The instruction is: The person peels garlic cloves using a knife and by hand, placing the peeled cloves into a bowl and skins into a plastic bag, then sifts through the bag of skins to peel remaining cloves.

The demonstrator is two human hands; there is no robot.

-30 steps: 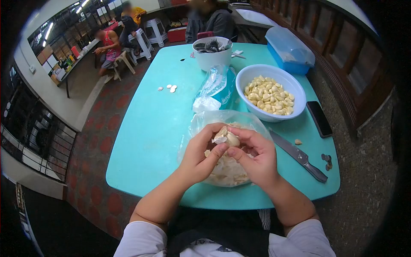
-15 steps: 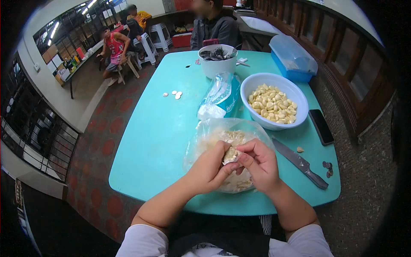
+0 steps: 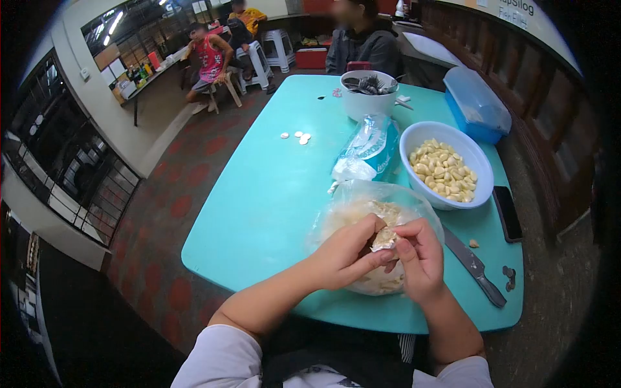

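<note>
A garlic bulb [image 3: 385, 238] with papery skin is held between my two hands, above a clear plastic bag [image 3: 330, 216] of pale peelings. My left hand [image 3: 352, 251] is closed around the bulb's left side. The fingers of my right hand [image 3: 419, 255] pinch its right side. Beyond the bag, to the right, a light blue bowl [image 3: 409, 152] holds many peeled cloves [image 3: 443, 171]. A knife [image 3: 475, 266] lies right of the bag, with a single clove [image 3: 474, 244] near it.
On the turquoise table [image 3: 252, 213] are a teal plastic pack [image 3: 372, 147], a white tub of utensils [image 3: 369, 102], a blue lidded box [image 3: 477, 107], a phone [image 3: 508, 213] and coins [image 3: 304, 138]. One person [image 3: 372, 48] sits across the table; others sit farther back.
The view has swung left, so the table appears farther right. The bulb has been turned in my hands, hiding the white clove visible a second ago. Both hands still hold it.
</note>
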